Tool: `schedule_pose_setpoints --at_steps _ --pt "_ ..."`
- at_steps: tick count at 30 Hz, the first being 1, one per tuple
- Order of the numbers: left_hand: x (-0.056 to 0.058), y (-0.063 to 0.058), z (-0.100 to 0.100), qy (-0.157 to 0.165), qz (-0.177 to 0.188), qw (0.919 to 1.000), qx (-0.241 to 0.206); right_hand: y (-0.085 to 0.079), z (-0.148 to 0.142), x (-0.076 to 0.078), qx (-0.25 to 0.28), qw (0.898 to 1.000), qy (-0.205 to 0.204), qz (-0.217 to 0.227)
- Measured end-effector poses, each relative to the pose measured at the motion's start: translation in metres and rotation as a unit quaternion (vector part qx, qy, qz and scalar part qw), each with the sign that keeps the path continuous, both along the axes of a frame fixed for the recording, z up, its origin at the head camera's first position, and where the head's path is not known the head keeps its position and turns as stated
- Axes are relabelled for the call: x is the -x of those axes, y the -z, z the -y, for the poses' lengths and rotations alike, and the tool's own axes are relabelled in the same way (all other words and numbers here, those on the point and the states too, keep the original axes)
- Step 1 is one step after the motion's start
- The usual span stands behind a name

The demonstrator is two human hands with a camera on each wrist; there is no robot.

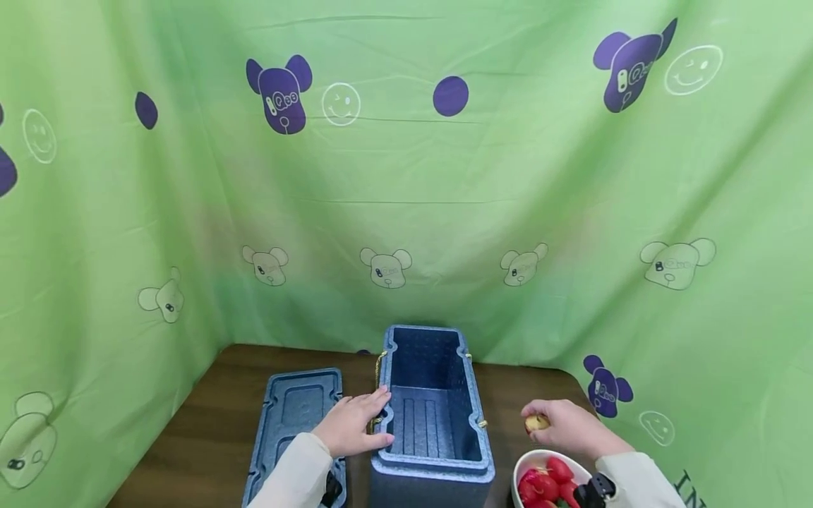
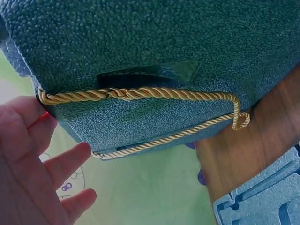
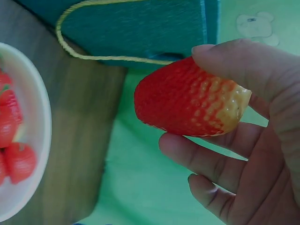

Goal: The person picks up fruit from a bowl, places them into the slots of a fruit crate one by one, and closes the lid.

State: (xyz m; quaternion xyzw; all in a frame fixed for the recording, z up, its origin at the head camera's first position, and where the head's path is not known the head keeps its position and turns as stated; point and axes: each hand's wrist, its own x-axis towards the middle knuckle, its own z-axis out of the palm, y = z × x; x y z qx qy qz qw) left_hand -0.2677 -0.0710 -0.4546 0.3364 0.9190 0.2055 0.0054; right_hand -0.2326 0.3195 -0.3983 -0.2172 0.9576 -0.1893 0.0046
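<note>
A blue speckled foam box (image 1: 433, 463) stands uncovered in the middle of the table in the head view. My left hand (image 1: 353, 421) rests spread on its left rim; in the left wrist view the lower fingers (image 2: 70, 164) stick out loosely beside the wall. My right hand (image 1: 571, 425), right of the box, pinches a strawberry (image 3: 183, 101) between thumb and fingers. It is red with a pale yellow end. Just below that hand stands a white bowl (image 1: 524, 462) with several red strawberries (image 1: 543, 485), partly hidden by the wrist.
The foam lid (image 1: 305, 395) lies on the brown table (image 1: 190, 437) left of the box, partly under my left sleeve. Gold rope (image 2: 159, 92) runs along the box's sides. Green printed cloth (image 1: 406, 176) hangs behind and at both sides.
</note>
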Motion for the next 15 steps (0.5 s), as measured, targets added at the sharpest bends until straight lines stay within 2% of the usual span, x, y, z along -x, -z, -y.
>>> schedule_pose_setpoints --at_steps 11,15 --pt "0.003 -0.004 -0.005 -0.022 -0.014 0.9995 0.019 -0.032 0.032 0.029 -0.036 0.996 -0.075 -0.042" --pt "0.0 -0.006 -0.004 -0.026 -0.005 0.9991 0.034 -0.036 0.052 0.036 0.0 0.994 -0.105 -0.026"
